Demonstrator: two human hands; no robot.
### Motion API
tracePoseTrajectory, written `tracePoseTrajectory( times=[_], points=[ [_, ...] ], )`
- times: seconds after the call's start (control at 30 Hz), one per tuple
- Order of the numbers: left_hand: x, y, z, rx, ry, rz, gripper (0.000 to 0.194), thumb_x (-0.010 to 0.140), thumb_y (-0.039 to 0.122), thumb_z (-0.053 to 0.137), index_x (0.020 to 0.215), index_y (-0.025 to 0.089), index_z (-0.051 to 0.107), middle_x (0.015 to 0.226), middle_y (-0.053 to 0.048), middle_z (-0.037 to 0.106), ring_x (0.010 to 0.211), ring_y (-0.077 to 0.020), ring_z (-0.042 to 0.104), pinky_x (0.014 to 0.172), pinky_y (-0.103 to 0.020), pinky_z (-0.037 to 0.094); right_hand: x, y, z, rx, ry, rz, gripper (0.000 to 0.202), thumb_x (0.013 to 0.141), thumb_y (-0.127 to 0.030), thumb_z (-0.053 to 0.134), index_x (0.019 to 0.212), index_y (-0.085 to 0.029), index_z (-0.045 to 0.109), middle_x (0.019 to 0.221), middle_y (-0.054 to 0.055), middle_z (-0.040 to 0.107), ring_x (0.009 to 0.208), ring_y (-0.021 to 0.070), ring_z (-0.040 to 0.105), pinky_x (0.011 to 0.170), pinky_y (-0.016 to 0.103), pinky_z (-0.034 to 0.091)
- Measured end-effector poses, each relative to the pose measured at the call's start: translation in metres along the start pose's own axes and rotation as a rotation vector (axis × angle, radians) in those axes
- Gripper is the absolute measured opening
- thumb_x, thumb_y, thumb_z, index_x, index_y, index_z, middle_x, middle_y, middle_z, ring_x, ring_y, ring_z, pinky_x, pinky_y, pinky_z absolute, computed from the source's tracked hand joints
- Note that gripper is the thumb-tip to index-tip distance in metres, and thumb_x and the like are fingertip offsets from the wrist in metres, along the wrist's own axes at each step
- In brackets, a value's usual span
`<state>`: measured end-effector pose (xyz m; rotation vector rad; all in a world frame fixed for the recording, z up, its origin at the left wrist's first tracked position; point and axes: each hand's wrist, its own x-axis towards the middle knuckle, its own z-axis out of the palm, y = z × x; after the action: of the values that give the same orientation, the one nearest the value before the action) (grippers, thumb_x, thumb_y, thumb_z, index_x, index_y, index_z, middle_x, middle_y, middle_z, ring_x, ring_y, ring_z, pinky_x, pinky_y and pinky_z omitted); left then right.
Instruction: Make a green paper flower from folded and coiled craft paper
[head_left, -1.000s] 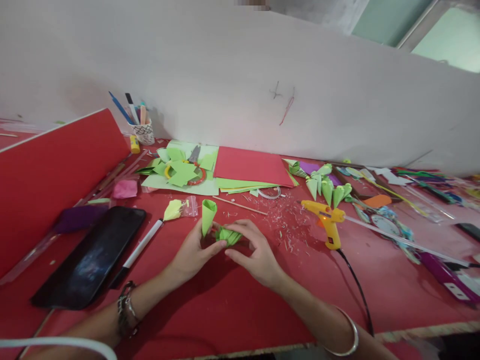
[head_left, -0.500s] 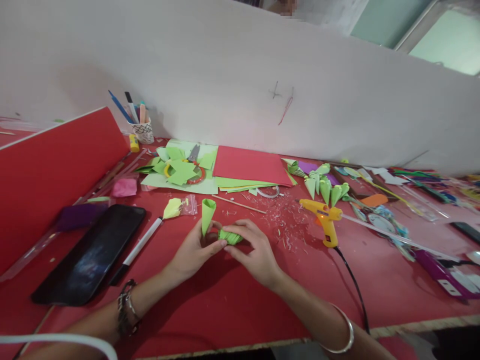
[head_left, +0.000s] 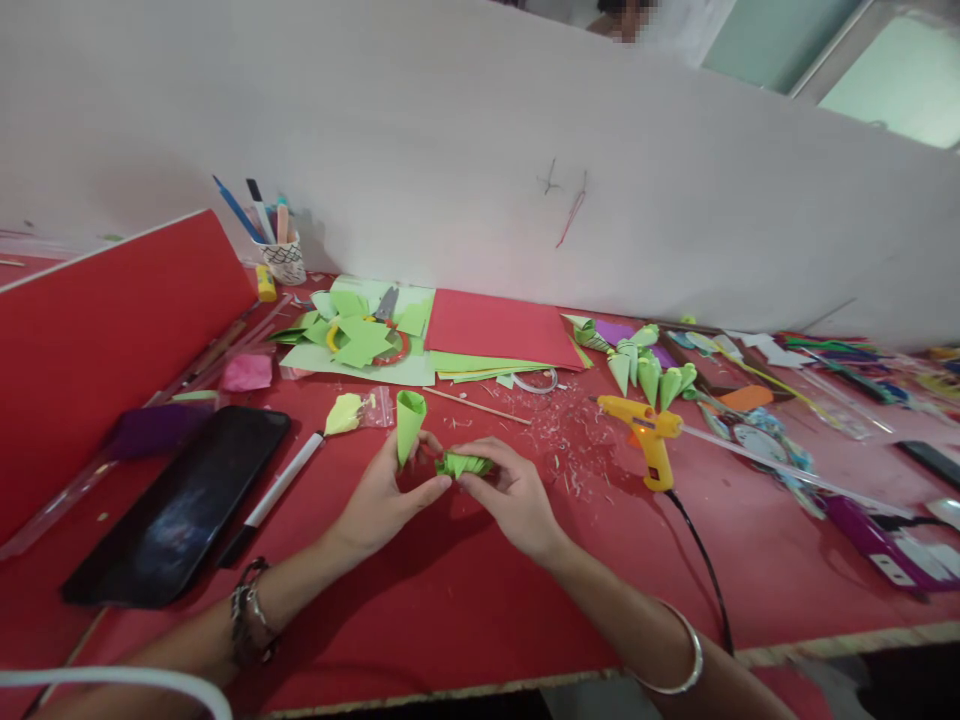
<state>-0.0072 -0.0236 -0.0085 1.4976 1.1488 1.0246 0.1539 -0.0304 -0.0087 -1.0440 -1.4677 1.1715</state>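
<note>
A rolled green paper cone [head_left: 409,424], wide end up, is held in my left hand [head_left: 379,500], between the thumb and fingers. My right hand [head_left: 517,495] pinches a pleated piece of green paper [head_left: 466,464] between thumb and fingers. The left thumb tip reaches close to the pleated piece; whether it touches I cannot tell. Part of the pleated paper is hidden under the right fingers. Both hands are over the red table [head_left: 450,620], near its front edge.
Right of my hands lies a yellow glue gun [head_left: 646,435] with a black cord. Behind it sit several green paper cones [head_left: 637,365]. Cut green paper and scissors [head_left: 386,304] lie behind; a phone [head_left: 180,505] and a marker [head_left: 281,490] lie left.
The cone in my left hand has shifted slightly left. My right hand has turned the pleated paper a little, and more of its folds show.
</note>
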Motion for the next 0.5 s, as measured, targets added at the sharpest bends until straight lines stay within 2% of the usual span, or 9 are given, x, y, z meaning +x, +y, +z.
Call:
tracePoseTrajectory(
  times=[0.1,0.17,0.33,0.5],
  points=[
    [-0.0008,0.0007,0.0017,-0.052,-0.026,-0.029,0.028,0.067,0.026,0.06,0.088,0.017,0.043,0.074,0.0,0.05,0.068,-0.0127,0.049,0.066,-0.027,0.043,0.0016,0.0026,-0.0005,0.133,0.022,0.142,0.021,0.068,-0.026,0.061,0.089,-0.024,0.062,0.091,0.002,0.06,0.071,0.0127,0.056,0.067,0.029,0.048],
    [-0.0012,-0.0002,0.003,-0.078,-0.021,-0.027,0.027,0.067,0.025,0.06,0.085,0.018,0.042,0.073,0.001,0.048,0.069,-0.0124,0.049,0.066,-0.027,0.043,0.0023,0.0034,-0.0006,0.176,0.026,0.181,0.022,0.068,-0.027,0.061,0.089,-0.024,0.062,0.091,0.002,0.06,0.069,0.0122,0.057,0.067,0.03,0.048],
    [-0.0005,-0.0036,0.0044,-0.073,-0.002,0.002,0.022,0.068,0.024,0.058,0.079,0.018,0.04,0.075,0.001,0.045,0.072,-0.012,0.048,0.069,-0.027,0.042,0.0024,0.0031,-0.0008,0.176,0.001,0.131,0.02,0.068,-0.023,0.062,0.088,-0.024,0.064,0.093,0.001,0.06,0.083,0.0137,0.056,0.074,0.028,0.047],
    [-0.0013,-0.0059,0.0032,-0.155,-0.063,0.012,0.02,0.071,0.023,0.056,0.083,0.019,0.04,0.081,0.001,0.045,0.079,-0.0118,0.049,0.075,-0.028,0.042,0.0021,0.0027,-0.0013,0.175,-0.071,0.116,0.02,0.071,-0.022,0.061,0.09,-0.026,0.064,0.089,0.0,0.058,0.078,0.0112,0.056,0.067,0.024,0.048]
  ],
)
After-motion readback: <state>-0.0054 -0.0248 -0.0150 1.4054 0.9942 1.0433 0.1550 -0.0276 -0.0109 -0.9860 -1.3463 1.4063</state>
